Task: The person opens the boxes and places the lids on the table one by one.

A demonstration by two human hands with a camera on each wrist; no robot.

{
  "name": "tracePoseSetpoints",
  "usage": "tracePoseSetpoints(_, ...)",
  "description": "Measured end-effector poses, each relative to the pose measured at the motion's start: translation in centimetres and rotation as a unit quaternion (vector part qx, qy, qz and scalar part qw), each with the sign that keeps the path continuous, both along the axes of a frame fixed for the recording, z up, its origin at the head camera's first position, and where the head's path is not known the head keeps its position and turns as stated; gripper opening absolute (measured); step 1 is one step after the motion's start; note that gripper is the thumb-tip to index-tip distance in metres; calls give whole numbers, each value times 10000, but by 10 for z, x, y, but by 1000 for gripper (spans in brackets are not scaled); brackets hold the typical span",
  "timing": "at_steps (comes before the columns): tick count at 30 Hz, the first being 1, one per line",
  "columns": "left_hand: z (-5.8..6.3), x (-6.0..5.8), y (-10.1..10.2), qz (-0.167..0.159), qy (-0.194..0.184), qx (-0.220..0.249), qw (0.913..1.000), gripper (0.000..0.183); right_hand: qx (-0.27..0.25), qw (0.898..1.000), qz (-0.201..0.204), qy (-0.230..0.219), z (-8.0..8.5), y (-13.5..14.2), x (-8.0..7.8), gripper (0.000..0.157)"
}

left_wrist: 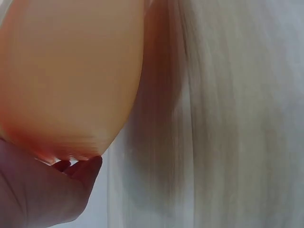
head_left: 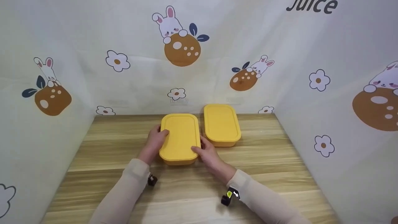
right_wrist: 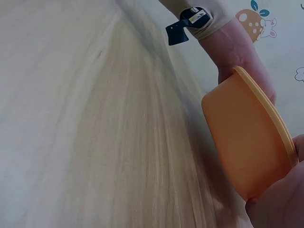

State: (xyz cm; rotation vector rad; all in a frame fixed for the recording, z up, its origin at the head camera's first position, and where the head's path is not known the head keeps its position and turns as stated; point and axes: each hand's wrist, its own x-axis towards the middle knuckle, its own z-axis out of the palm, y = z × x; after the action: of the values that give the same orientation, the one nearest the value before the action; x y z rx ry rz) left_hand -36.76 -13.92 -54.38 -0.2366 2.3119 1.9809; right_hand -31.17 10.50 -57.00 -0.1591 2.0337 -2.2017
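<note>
Left hand (head_left: 155,140), half closed, grips yellow box (head_left: 179,137) at nine o'clock; right hand (head_left: 212,155) likewise at four; fingers partly hidden, seemingly curled.

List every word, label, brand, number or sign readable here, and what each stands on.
"Juice", top cut off: rabbit-print backdrop.
Faint grey marks low on the backdrop: unreadable.
Left wrist camera label, right wrist camera label: too small to read.
Both yellow lidded boxes: no text seen.
</note>
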Motion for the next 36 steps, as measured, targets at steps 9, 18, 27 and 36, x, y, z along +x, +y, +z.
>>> tracePoseSetpoints(9, -8, 12, -2, -106, -192, 64, 9997, 66, 35, 9999, 159, -31, -2, 11, 9, 76)
tracePoseSetpoints(18, -7, 20, -2, -201, -44, -163, 9997, 63, 126, 9992, 356, -101, 1, 21, 19, 79)
tracePoseSetpoints(27, -9, 29, 2, -234, 77, -184, 9995, 56, 113, 9986, 504, -150, 1, 28, 28, 78)
tracePoseSetpoints(36, -12, 36, 4, -253, 92, -410, 9988, 55, 260, 9978, 562, -231, 0, 33, 36, 81)
